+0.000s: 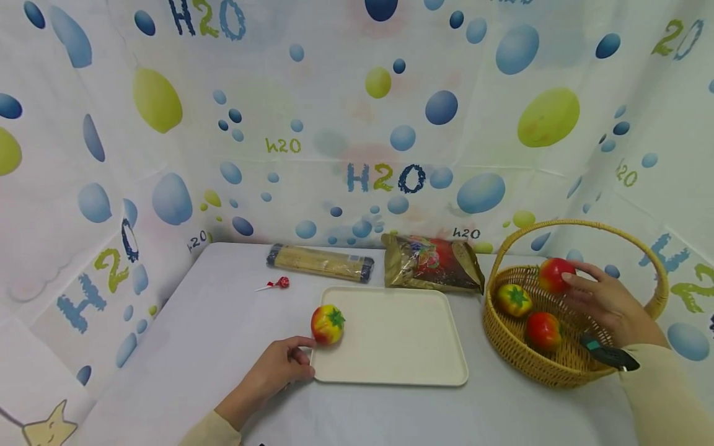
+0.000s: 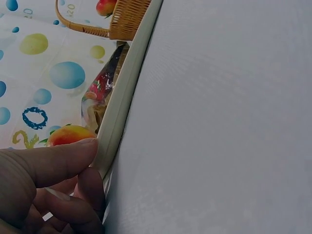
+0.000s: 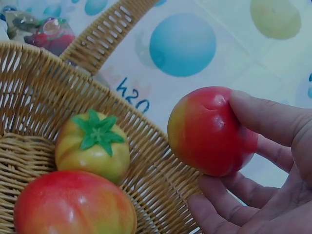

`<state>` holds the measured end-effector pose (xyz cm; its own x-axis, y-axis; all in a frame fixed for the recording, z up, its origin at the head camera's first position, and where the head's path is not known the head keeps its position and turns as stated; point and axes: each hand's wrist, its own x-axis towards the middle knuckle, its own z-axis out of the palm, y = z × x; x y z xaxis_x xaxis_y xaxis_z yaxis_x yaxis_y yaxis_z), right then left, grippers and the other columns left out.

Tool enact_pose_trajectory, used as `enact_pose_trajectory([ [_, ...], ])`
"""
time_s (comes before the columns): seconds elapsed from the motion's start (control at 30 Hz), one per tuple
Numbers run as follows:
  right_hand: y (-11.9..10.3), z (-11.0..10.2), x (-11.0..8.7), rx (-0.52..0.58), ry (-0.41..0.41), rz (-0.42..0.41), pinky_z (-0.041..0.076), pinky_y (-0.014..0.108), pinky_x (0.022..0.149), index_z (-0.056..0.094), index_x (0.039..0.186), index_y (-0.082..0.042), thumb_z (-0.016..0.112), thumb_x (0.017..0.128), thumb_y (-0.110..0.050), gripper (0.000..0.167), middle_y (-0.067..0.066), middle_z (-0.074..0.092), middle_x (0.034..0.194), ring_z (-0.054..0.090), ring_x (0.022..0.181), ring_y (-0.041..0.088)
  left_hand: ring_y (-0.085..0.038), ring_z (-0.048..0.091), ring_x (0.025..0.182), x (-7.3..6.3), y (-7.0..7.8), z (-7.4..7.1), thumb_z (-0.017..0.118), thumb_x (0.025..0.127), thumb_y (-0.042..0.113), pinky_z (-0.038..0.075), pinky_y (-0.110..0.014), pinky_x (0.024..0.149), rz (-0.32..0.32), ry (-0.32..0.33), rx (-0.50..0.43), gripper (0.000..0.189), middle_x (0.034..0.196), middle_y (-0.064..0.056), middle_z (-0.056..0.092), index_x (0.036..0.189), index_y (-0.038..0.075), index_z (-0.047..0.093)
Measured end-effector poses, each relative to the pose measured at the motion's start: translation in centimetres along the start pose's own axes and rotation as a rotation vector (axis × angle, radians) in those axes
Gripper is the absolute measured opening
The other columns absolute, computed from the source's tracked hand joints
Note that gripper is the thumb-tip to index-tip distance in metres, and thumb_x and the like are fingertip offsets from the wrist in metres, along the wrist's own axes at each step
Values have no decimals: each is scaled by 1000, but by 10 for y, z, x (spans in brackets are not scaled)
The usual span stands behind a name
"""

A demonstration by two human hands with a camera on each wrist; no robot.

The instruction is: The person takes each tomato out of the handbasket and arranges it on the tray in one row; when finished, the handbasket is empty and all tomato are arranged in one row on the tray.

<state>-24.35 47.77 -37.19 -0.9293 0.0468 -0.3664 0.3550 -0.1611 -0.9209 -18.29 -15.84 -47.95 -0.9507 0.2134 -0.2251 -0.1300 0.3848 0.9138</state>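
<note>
With curled fingers my left hand (image 1: pixel 276 371) grips the left edge of a cream tray (image 1: pixel 396 341), near its front corner. A red-and-yellow tomato (image 1: pixel 327 324) with green leaves sits on the tray's left side, just beyond those fingers. Over the right part of a wicker basket (image 1: pixel 504 344), my right hand (image 1: pixel 608 303) holds a red tomato (image 3: pixel 212 131) between thumb and fingers, raised above the basket's floor. Inside the basket lie a yellowish tomato (image 3: pixel 92 146) with a green leafy top and a redder tomato (image 3: pixel 73 204).
Behind the tray lie a long pack of noodles (image 1: pixel 320 262) and a brown-and-red bag (image 1: pixel 432 262). A red lollipop (image 1: pixel 282 282) rests at the back left. The basket's tall handle (image 1: pixel 580 224) arches over the right hand's side. A patterned curtain (image 1: pixel 334 93) stands behind the table.
</note>
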Motion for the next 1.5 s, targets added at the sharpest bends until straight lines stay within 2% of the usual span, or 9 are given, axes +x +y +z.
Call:
enact_pose_trajectory([
  [0.17,-3,3,-5,59,-35,-34,59,37,85,69,111,-35,66,99,-12,26,-10,71,97,73,91,17,-19,53,70,0,0,0,84,77,1,43,-26,55,-8,9,10,52,84,-5,60,126,1,65],
  [0.6,-5,16,-32,89,-181,-189,59,39,84,68,121,-29,51,105,-5,34,-8,70,112,73,98,20,-19,52,70,0,3,-2,84,78,2,43,-26,54,-13,8,14,52,85,-5,60,127,2,65],
  [0.77,-5,24,-39,58,-221,-240,59,38,84,65,128,-29,47,106,-4,37,-8,68,117,72,100,19,-19,53,70,1,3,-2,83,78,2,43,-26,54,-12,7,16,52,85,-5,60,127,2,65],
  [0.87,-4,30,-42,2,-233,-261,59,36,85,62,131,-30,46,107,-5,38,-10,66,120,71,102,17,-19,53,70,-1,4,-2,84,77,1,43,-26,54,-11,12,13,53,85,-5,60,127,1,65],
  [1.07,1,48,-47,-84,-242,-269,58,33,87,57,137,-32,46,107,-7,40,-11,65,122,70,105,14,-19,52,70,-2,3,-2,84,77,1,43,-26,54,2,11,13,53,84,-4,60,127,0,65],
  [1.27,8,68,-51,-96,-276,-290,57,36,89,50,145,-29,46,107,-6,44,-9,62,127,68,110,14,-19,53,70,0,1,-2,83,78,2,43,-26,54,-15,6,18,52,84,-5,61,126,2,65],
  [1.5,8,80,-50,-84,-334,-305,57,36,91,46,146,-26,43,108,-5,44,-6,60,130,67,111,17,-18,53,70,-1,1,-2,83,78,3,42,-26,53,0,-9,26,53,85,-4,61,128,1,64],
])
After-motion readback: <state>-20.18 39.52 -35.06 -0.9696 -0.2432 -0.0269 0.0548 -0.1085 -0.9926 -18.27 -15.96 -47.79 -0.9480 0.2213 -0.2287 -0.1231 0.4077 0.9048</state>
